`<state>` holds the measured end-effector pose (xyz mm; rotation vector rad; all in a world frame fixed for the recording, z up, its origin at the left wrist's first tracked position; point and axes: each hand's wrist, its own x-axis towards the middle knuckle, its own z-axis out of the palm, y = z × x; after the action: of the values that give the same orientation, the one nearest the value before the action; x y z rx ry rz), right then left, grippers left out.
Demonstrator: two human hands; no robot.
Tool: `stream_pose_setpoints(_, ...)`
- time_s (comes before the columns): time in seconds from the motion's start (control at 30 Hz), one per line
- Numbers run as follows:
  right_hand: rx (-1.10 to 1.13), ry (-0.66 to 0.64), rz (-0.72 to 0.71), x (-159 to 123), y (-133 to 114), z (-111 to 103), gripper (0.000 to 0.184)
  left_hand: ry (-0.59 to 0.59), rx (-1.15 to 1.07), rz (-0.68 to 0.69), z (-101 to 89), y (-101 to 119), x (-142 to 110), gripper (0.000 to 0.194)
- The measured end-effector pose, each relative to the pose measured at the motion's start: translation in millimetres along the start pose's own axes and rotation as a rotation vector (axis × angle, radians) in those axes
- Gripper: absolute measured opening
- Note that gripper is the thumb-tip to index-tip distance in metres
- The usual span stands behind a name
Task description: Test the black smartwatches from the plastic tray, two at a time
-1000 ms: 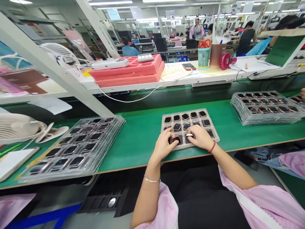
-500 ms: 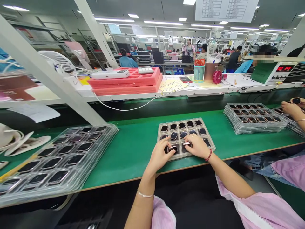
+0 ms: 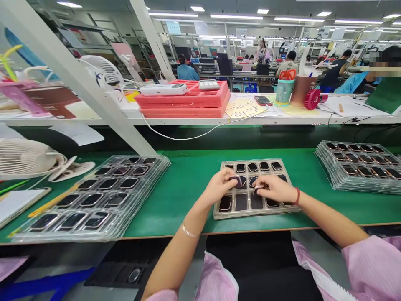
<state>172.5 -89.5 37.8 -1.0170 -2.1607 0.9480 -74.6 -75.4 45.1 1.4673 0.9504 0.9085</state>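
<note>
My left hand (image 3: 219,187) is raised over a clear plastic tray (image 3: 250,214) and pinches a dark square device (image 3: 235,182) between its fingertips. My right hand (image 3: 274,188) is just to the right, its fingertips closed on a small dark piece (image 3: 257,189) that they mostly hide. The tray rests on the green bench mat (image 3: 188,196). Its pockets hold rows of dark rounded-square devices, and my hands cover the middle pockets.
Stacks of filled clear trays stand to the left (image 3: 90,196) and right (image 3: 357,166) on the mat. A white fan (image 3: 28,159) sits at far left. Red foam trays (image 3: 184,100) rest on the white shelf (image 3: 194,121) behind, beyond a white post (image 3: 103,100).
Both hands have lifted off the tray's front pockets and now hold their pieces above its middle. The view has swung, moving the tray lower and to the right in the picture.
</note>
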Motion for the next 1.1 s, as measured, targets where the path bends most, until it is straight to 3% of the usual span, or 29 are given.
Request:
stream_pose_setpoints(0.13,0.532,0.093,0.237,54,24,-28,0.024,0.032,-0.18,-0.063,7.1,5,56,0.038)
stream_pose_setpoints(0.27,0.69,0.257,0.287,79,46,-26,0.034,-0.011,-0.269,-0.137,15.1,-11,83,0.033)
stream_pose_setpoints(0.4,0.629,0.222,0.236,72,60,-17,0.036,-0.067,-0.226,-0.112,16.8,-28,82,0.028)
stream_pose_setpoints(0.53,0.479,0.26,0.148,67,65,-15,0.034,-0.055,-0.17,-0.065,17.0,-30,78,0.032)
stream_pose_setpoints(0.77,0.46,0.173,0.182,65,66,-16,0.028,-0.053,-0.11,-0.045,16.9,-35,76,0.038)
stream_pose_setpoints(0.83,0.453,0.193,0.188,65,67,-15,0.038,-0.048,-0.121,-0.044,16.7,-36,76,0.048)
stream_pose_setpoints(0.93,0.555,0.202,0.214,66,67,-18,0.056,-0.034,-0.151,-0.053,16.3,-35,76,0.057)
stream_pose_setpoints(1.1,0.81,0.188,0.257,63,66,-25,0.059,-0.022,-0.227,-0.058,15.2,-31,75,0.063)
